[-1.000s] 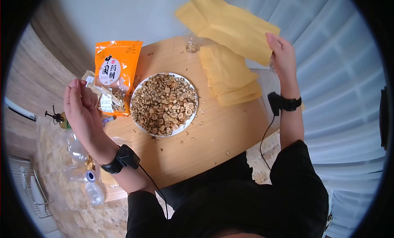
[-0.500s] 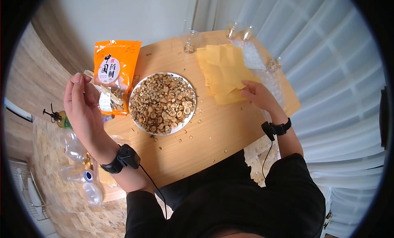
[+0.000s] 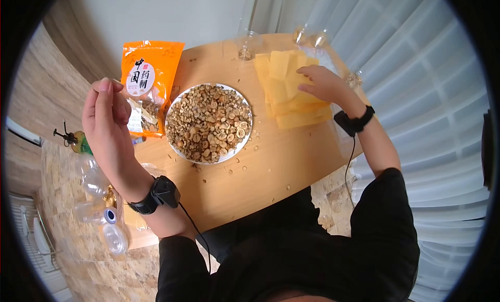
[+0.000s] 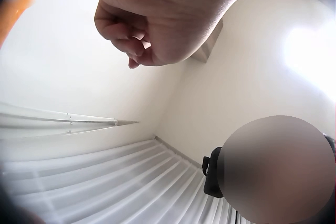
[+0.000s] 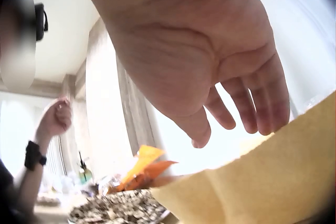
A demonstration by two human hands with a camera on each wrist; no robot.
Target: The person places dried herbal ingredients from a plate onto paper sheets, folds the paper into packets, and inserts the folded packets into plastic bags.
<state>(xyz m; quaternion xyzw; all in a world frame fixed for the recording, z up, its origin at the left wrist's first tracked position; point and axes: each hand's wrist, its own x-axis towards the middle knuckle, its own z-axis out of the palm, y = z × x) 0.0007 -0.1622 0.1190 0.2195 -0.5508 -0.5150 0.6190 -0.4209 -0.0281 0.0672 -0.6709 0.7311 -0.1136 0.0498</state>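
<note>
My left hand [image 3: 109,125] is raised in front of the orange printed bag [image 3: 156,57], fingers curled in; nothing shows in its grasp. The left wrist view also has the curled left hand [image 4: 157,14]. Over the right side of several overlapping yellow paper sheets or pouches [image 3: 284,83] is my right hand [image 3: 330,86], its fingers spread and pointing left. In the right wrist view the right hand [image 5: 194,50] hangs above yellow paper [image 5: 262,176], fingers extended; whether the fingertips touch it, I cannot tell.
A white plate heaped with dried brown slices [image 3: 208,125] stands mid-table, crumbs around it. A clear cup [image 3: 246,51] and small jars [image 3: 319,40] are at the back edge. A spray bottle [image 3: 78,141] and clear plastic containers [image 3: 114,238] are at the left.
The right hand brought a yellow piece down from the air onto the pile and let it go, then moved slightly up over the pile. My left hand has stayed raised at the left.
</note>
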